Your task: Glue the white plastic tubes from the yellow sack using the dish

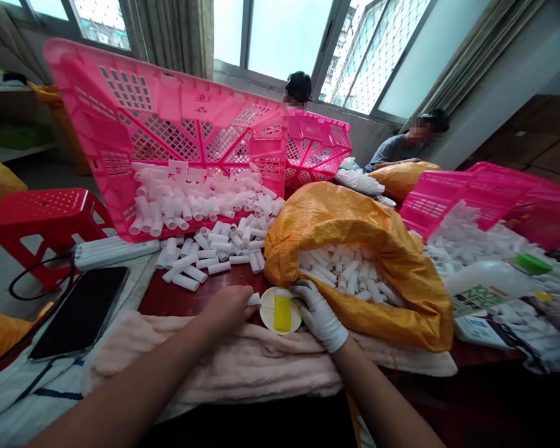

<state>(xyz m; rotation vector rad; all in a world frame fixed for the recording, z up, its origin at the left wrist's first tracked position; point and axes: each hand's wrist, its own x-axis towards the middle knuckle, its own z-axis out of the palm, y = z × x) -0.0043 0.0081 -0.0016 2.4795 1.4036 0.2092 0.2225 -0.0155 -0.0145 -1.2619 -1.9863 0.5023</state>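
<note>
Three pink plastic baskets [168,118] fill my screen, all tipped on their sides. Past them I see a big window [280,37], with one person [298,86] and another person [394,149] sitting near it.

A dark red table [186,295] holds most of the work. On it lies a yellow woven sack [401,298], open and full of short white tubes [345,274]. Many more of these tubes spill from the biggest basket into a loose heap. A soft pink towel [261,367] lies along the near edge of the table.

From far away, I can see the two hands are close but apart. The bare left hand [226,309] is curled shut, and a white tube [254,299] pokes out past its fingers. The right hand [318,314] wears a white glove, and its fingers are at the rim of a small round dish [292,317]. I cannot tell if they grip it. A yellow strip [282,314] sits in the dish.

Good work here means slow, small moves, with both hands low and near the dish.
</note>
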